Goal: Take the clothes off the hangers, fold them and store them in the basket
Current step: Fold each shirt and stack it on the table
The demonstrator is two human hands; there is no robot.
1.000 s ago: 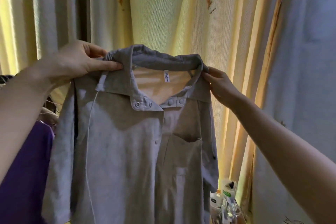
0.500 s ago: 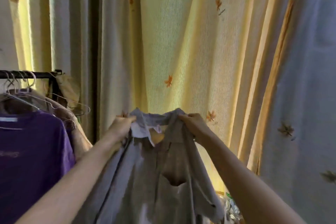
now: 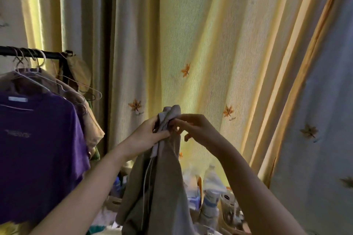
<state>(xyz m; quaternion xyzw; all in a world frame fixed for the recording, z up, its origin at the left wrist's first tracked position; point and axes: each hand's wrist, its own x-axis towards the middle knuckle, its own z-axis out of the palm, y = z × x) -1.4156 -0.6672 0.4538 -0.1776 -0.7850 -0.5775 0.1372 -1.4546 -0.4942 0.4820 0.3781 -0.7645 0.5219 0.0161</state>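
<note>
Up front, the left hand (image 3: pixel 147 135) has its fingers and thumb curled tight round the bunched collar of the grey shirt (image 3: pixel 164 187), and a tuft of cloth pokes up above the fist. The right hand (image 3: pixel 196 128) comes in from the other side. Its forefinger and thumb tips are at the same bunch and its lower fingers are loosely bent and clear of the cloth, but motion blur hides whether the tips pinch the shirt or only touch it. The shirt is off any hanger and hangs straight down from the hands in a narrow fold. Its hem is cut off by the bottom edge, and a thin white cord (image 3: pixel 146 177) trails down its front. Behind the shirt and the right forearm stand bottles (image 3: pixel 210 202) and tubs, half hidden, with labels too blurred to read. To the left a purple tee (image 3: pixel 38 149) hangs on one of several wire hangers (image 3: pixel 47 87) hooked over a dark rail (image 3: pixel 28 54), and the left edge crops it. The tee has a white neck label (image 3: pixel 18 99) and a faint line of chest print, neither legible. A beige garment (image 3: pixel 93 129) peeks out behind the tee, mostly covered. Backlit yellow curtain (image 3: pixel 210 44) with orange leaf motifs fills the rest, and the small script under the leaves cannot be made out.
</note>
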